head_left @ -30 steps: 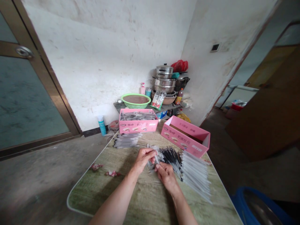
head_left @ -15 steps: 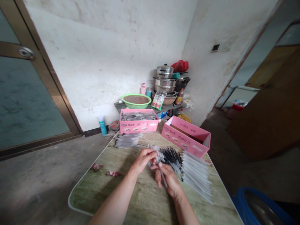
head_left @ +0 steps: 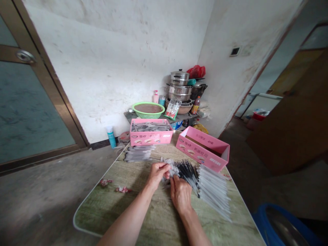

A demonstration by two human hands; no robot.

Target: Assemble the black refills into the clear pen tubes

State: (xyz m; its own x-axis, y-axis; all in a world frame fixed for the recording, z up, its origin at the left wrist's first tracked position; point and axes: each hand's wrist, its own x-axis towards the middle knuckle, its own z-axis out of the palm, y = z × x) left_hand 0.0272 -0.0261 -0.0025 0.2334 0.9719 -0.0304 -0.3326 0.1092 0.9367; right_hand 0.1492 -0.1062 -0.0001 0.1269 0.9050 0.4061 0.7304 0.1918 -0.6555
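Observation:
My left hand (head_left: 158, 174) is closed in a pinch, thumb against fingers, at the left edge of a heap of small translucent pen caps (head_left: 172, 166). Whatever sits in that pinch is too small to name. Back up and fingers curled down, my right hand (head_left: 181, 195) lies at the near side of the heap; its fingertips and anything in them are hidden. Just right of the caps is a bundle of thin black pen parts (head_left: 189, 173). Beyond those, long clear pen barrels (head_left: 214, 191) lie side by side. A row of pens (head_left: 139, 153) rests at the far left of the table.
A pink box (head_left: 151, 138) full of pens stands at the table's back edge. Right of it is another pink box (head_left: 202, 152), slanted. Behind are a green basin (head_left: 148, 115) of brown liquid and stacked pots (head_left: 179, 89). A blue tub (head_left: 263, 218) stands at lower right.
My right hand has turned palm down and moved up against the caps. The pen-like stick seen in it before is now out of sight. My left hand has hardly moved.

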